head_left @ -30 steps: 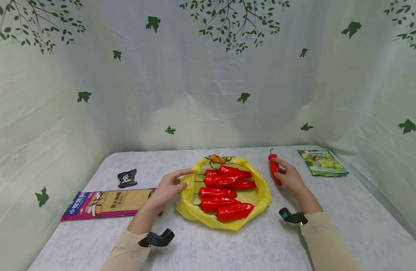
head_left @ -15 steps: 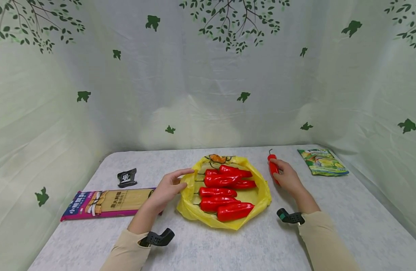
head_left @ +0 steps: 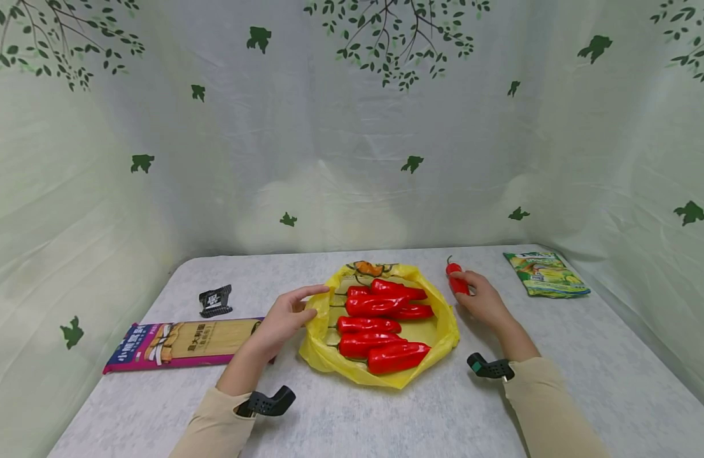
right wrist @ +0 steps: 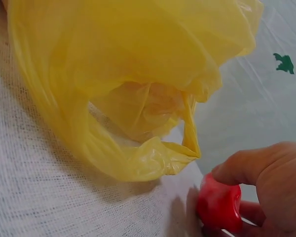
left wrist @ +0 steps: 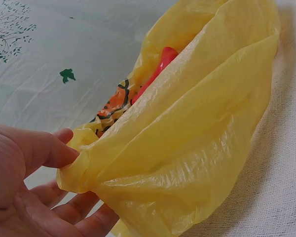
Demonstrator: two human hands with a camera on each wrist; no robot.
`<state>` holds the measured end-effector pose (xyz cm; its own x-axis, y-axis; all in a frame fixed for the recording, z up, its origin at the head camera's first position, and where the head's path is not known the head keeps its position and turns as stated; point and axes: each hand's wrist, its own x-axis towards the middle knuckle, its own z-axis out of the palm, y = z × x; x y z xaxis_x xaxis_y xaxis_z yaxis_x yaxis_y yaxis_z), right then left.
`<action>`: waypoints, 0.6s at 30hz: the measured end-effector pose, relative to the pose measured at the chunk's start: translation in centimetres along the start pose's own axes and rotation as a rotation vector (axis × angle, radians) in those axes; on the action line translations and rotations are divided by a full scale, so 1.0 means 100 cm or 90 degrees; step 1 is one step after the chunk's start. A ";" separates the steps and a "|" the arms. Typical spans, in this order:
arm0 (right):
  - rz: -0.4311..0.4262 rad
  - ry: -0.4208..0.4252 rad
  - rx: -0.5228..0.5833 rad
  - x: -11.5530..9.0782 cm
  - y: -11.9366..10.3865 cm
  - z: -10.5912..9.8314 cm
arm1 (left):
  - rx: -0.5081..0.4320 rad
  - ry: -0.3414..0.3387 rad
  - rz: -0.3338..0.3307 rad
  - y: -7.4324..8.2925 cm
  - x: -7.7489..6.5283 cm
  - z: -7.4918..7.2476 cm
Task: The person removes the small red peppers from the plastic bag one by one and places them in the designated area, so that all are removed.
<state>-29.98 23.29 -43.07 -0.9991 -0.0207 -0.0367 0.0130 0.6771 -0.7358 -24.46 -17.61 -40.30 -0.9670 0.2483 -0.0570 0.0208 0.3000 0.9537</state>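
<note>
A yellow plastic bag (head_left: 329, 364) lies spread with its mouth turned up in the middle of the table. Inside it rest several red peppers (head_left: 375, 306), most with stems pointing left. My left hand (head_left: 283, 318) pinches the bag's left rim; in the left wrist view thumb and fingers (left wrist: 64, 153) grip the thin plastic edge. To the right of the bag, my right hand (head_left: 482, 300) holds a single red pepper (head_left: 454, 270), its stem upward and leaning left. The right wrist view shows the thumb against this pepper's red end (right wrist: 218, 205), close to the bag's handle loop (right wrist: 158, 158).
Left of the bag lies a long noodle packet (head_left: 186, 343), partly behind the left forearm. A small black wrapped packet (head_left: 216, 301) sits above it. At the back right is a green and yellow pouch (head_left: 545, 275). A pale curtain (head_left: 352, 191) hangs behind the table.
My right hand has shifted slightly left toward the bag, and the pepper in it now tilts more to the left. My left hand keeps its hold on the bag's rim.
</note>
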 end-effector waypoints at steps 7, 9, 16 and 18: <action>0.032 0.005 0.015 -0.004 -0.008 -0.002 | -0.002 0.000 -0.002 0.000 0.000 0.000; 0.033 0.016 0.018 -0.005 -0.010 -0.004 | -0.003 0.000 -0.002 0.001 0.000 0.000; -0.022 0.080 0.029 -0.009 -0.026 -0.008 | -0.013 0.000 -0.005 0.001 0.000 0.000; -0.038 0.096 0.032 -0.012 -0.035 -0.009 | -0.013 0.000 -0.002 0.001 -0.001 0.000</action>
<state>-28.85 21.62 -39.80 -0.9929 0.0534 0.1065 -0.0479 0.6397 -0.7671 -24.41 -17.64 -40.22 -0.9670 0.2479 -0.0596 0.0131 0.2816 0.9594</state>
